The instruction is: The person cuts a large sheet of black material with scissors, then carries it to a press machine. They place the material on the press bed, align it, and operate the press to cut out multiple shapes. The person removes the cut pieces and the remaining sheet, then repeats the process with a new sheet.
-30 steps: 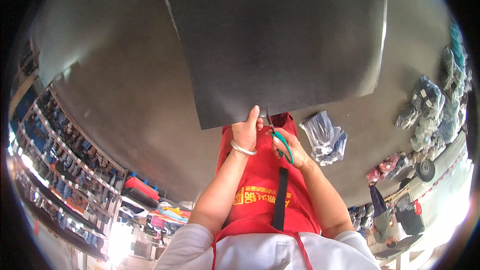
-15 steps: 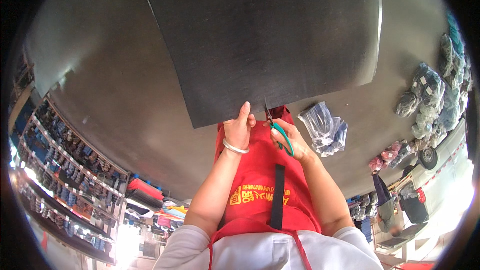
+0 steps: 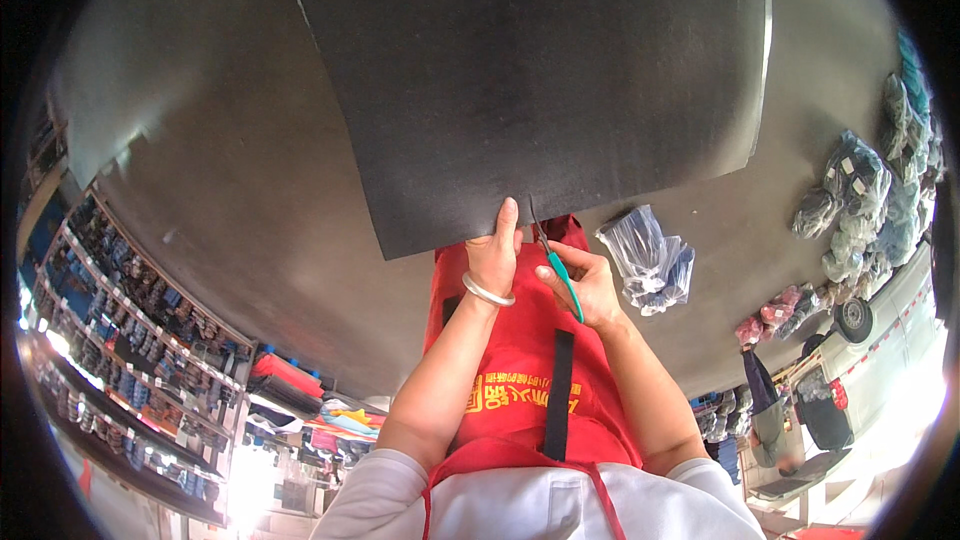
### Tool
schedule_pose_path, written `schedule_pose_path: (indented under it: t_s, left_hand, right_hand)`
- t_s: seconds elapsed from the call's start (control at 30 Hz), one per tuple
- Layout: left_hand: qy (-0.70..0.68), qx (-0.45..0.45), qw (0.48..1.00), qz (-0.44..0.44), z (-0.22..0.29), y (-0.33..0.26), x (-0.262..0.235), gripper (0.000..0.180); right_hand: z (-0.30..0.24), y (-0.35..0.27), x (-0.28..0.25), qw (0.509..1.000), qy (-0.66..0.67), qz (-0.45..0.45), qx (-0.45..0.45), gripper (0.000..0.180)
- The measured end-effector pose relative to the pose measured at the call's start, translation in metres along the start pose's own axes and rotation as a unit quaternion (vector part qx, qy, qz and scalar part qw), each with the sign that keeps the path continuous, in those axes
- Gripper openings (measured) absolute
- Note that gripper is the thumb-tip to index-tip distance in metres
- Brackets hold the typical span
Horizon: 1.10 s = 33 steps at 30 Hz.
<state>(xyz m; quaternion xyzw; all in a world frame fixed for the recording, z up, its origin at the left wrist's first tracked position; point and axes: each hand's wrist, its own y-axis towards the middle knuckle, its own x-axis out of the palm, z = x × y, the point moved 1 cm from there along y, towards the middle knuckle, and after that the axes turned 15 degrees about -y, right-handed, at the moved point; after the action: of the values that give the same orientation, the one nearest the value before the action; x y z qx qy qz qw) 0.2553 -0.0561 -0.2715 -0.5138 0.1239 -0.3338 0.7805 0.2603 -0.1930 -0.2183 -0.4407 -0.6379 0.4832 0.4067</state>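
Observation:
A large black sheet (image 3: 560,60) stretches out ahead of me, its near edge just above my lap. My left hand (image 3: 493,252) grips that edge, thumb on top and fingers underneath; a pale bangle circles the wrist. Just to its right, my right hand (image 3: 588,285) has its fingers in the green handles of a pair of scissors (image 3: 562,277). The dark blades meet the near edge of the sheet, close beside my left thumb. What lies under the sheet is hidden.
A clear plastic bag (image 3: 650,258) lies on the grey floor right of the sheet. Farther right are several wrapped bundles (image 3: 855,185) and a wheel (image 3: 853,318). Loaded shelves (image 3: 150,360) stand at the left. A red apron (image 3: 500,340) covers my front.
My left hand has shifted slightly right along the edge, nearer the scissors. The scissor handles, apart before, now look closed together.

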Motion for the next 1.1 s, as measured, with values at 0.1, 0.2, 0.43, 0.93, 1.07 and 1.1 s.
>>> schedule_pose_path:
  t_s: [0.1, 0.2, 0.43, 0.93, 1.07, 1.1]
  left_hand:
    - [-0.013, -0.007, 0.999, -0.03, 0.001, -0.003, 0.001, 0.014]
    - [-0.014, -0.009, 1.0, -0.019, 0.001, -0.006, 0.002, 0.013]
    - [-0.001, 0.001, 0.999, -0.039, 0.007, -0.011, 0.003, 0.013]
    - [0.013, -0.058, 0.996, -0.059, 0.025, -0.028, -0.004, 0.017]
    - [0.068, -0.019, 0.995, -0.073, 0.027, -0.031, 0.001, 0.016]
    - [0.062, -0.012, 0.996, -0.068, 0.027, -0.031, 0.002, 0.015]
  right_hand:
    - [-0.002, 0.0, -0.001, 1.0, 0.023, 0.003, 0.01, 0.055]
    - [-0.009, 0.004, -0.006, 0.999, 0.015, 0.028, -0.02, 0.052]
    - [-0.018, -0.004, 0.001, 0.993, 0.113, 0.01, 0.039, 0.05]
    - [-0.034, -0.003, 0.005, 0.99, 0.137, 0.015, 0.015, 0.041]
    - [-0.043, -0.013, 0.009, 0.984, 0.163, 0.034, 0.059, 0.034]
    - [-0.044, -0.014, 0.01, 0.985, 0.156, 0.041, 0.057, 0.033]
